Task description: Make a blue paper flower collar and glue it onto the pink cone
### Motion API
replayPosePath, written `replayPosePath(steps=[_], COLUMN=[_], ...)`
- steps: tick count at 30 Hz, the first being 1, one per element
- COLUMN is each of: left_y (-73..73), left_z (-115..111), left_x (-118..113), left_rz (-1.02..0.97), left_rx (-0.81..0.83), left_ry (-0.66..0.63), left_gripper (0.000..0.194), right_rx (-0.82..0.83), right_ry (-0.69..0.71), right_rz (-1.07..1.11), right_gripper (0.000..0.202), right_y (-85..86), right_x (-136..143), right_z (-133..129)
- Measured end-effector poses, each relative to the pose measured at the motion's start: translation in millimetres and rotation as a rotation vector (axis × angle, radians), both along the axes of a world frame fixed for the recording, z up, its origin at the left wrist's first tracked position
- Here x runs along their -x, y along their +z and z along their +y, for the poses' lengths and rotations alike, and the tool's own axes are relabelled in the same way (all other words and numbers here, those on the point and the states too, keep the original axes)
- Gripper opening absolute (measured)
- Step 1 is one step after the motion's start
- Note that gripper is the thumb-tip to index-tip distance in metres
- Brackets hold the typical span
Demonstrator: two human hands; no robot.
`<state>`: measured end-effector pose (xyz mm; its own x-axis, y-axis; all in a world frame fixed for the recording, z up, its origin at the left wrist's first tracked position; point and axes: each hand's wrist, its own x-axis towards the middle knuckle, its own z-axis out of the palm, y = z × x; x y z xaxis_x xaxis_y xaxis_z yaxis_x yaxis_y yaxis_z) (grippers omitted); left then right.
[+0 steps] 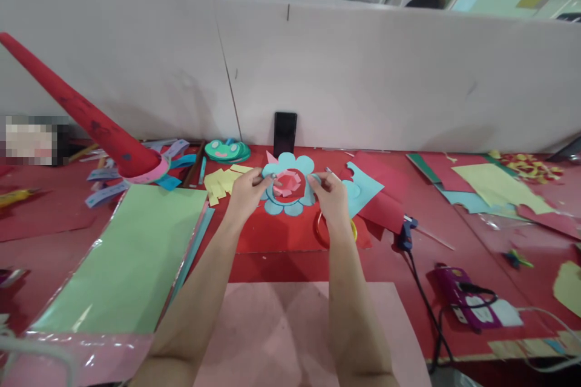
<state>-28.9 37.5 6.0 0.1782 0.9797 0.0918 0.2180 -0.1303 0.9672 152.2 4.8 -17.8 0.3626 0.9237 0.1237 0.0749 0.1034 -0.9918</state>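
Both hands hold a light blue paper flower (287,161) with rounded petals, raised over the red table. Its middle shows red, with a pink folded paper piece (278,188) in it. My left hand (246,190) pinches the flower's left edge between thumb and fingers. On the opposite edge, my right hand (331,190) has its fingers closed on the petals. A cut light blue paper sheet (367,189) lies just right of the right hand. Under the right wrist, partly hidden, is a yellow curved rim (354,231); I cannot tell what it belongs to.
A black phone (285,132) leans on the white partition (363,72). Left are a red cone (91,118), green sheets in plastic (131,254) and yellow paper pieces (220,184). Right are a blue glue gun (407,233) with its cord and a purple box (463,296).
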Motion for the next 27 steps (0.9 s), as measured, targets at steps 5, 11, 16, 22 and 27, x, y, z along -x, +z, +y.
replayPosePath(steps=[5, 11, 16, 22, 27], left_y=[4.7, 3.8, 1.8, 5.7, 3.9], left_z=[-1.2, 0.4, 2.3, -0.3, 1.7], left_x=[3.5, 6.3, 5.7, 4.4, 3.6], left_rz=[0.105, 0.057, -0.036, -0.046, 0.023], left_rx=[-0.044, -0.033, 0.009, 0.006, -0.032], left_ry=[0.032, 0.108, 0.060, 0.079, 0.114], left_gripper=[0.022, 0.015, 0.012, 0.013, 0.015], right_rx=[0.029, 0.098, 0.093, 0.109, 0.097], right_ry=[0.107, 0.234, 0.304, 0.264, 0.201], right_rz=[-0.058, -0.137, -0.100, -0.043, -0.018], right_gripper=[0.028, 0.034, 0.035, 0.033, 0.031], right_y=[-3.5, 1.3, 0.8, -5.0, -2.3], right_x=[-0.8, 0.7, 1.5, 2.0, 2.5], right_z=[0.7, -3.9, -5.3, -2.4, -1.8])
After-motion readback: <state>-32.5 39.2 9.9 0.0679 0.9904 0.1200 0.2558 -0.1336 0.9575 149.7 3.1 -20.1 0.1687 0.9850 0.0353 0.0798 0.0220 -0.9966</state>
